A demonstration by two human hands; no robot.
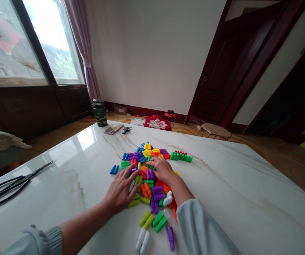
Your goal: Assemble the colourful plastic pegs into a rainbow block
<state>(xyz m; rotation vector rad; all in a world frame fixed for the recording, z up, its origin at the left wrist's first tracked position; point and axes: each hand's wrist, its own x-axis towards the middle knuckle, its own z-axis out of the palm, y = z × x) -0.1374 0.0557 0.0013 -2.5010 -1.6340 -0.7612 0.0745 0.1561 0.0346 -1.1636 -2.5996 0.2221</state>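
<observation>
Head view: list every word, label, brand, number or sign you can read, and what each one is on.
No text can be read in this view.
Pink-red paper beyond the window: dark marking, too blurred to tell whether it is writing.
Cardboard box by the wall: pale patch, too small to read.
Colored plastic pieces: no lettering can be made out.
Camouflage bottle: none legible.
</observation>
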